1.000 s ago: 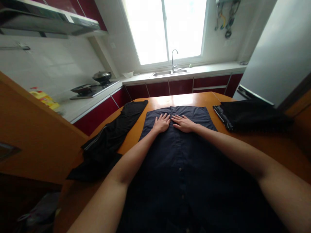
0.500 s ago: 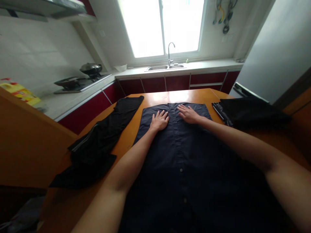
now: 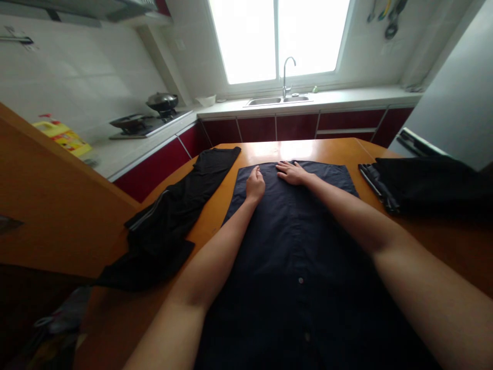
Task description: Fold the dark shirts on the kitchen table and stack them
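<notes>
A dark navy button-up shirt (image 3: 269, 226) lies spread on the wooden table, its small buttons down the middle toward me. My right hand (image 3: 292, 173) rests flat on the shirt near its far edge, fingers stretched out. To its left, my left hand (image 3: 256, 185) is turned on its side by the shirt's far left part, with its fingers curled in. No cloth shows in those fingers, and whether the hand touches the shirt is hard to see.
Black trousers (image 3: 165, 216) lie crumpled along the left of the wooden table (image 3: 265, 149). A folded stack of dark clothes (image 3: 431, 185) sits at the right. Beyond are a sink (image 3: 265, 101), a stove with a wok (image 3: 162, 101) and a yellow jug (image 3: 63, 136).
My left hand has gone from flat and spread to turned on its side with curled fingers. My right hand has slid toward the shirt's far edge. The view has shifted left.
</notes>
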Demonstrator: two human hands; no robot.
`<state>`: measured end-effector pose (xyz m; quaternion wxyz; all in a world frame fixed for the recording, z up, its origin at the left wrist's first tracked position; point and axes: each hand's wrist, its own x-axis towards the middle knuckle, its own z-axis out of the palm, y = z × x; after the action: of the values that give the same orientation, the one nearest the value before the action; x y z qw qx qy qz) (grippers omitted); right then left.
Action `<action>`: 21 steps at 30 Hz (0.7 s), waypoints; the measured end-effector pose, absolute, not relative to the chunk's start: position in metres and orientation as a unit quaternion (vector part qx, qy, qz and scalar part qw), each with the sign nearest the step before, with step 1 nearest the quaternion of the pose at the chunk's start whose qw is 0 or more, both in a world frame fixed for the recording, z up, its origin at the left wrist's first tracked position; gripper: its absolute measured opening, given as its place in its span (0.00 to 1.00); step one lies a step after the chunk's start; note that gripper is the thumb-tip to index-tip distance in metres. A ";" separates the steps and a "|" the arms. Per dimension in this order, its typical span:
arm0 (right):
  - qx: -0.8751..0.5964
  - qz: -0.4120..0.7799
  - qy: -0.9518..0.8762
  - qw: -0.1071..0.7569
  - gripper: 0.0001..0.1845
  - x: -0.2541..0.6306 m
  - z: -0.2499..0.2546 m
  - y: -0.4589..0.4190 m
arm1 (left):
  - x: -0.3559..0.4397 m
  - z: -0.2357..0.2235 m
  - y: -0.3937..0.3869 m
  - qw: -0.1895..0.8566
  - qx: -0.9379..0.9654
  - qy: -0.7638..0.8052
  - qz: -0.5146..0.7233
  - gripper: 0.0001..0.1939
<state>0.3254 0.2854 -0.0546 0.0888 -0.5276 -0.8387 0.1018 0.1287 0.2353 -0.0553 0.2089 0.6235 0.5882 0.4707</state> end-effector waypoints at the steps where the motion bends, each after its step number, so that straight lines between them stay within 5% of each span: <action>1: -0.552 0.098 -0.823 0.091 0.32 0.326 -0.055 0.294 | 0.129 -0.056 0.235 0.209 0.625 0.587 0.469 0.23; 6: -0.594 0.065 -0.785 0.163 0.31 0.320 -0.052 0.282 | 0.129 -0.057 0.236 0.215 0.621 0.589 0.471 0.22; 15: -0.392 0.112 -0.899 0.162 0.33 0.335 -0.043 0.073 | 0.129 -0.059 0.242 0.209 0.630 0.584 0.468 0.22; 21: -0.539 0.079 -0.830 0.121 0.33 0.417 -0.059 0.114 | 0.126 -0.055 0.241 0.199 0.637 0.595 0.449 0.22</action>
<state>0.4169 0.1135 -0.0595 0.1214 -0.5393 -0.8295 0.0793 0.1262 0.2411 -0.0552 0.1987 0.6366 0.5950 0.4487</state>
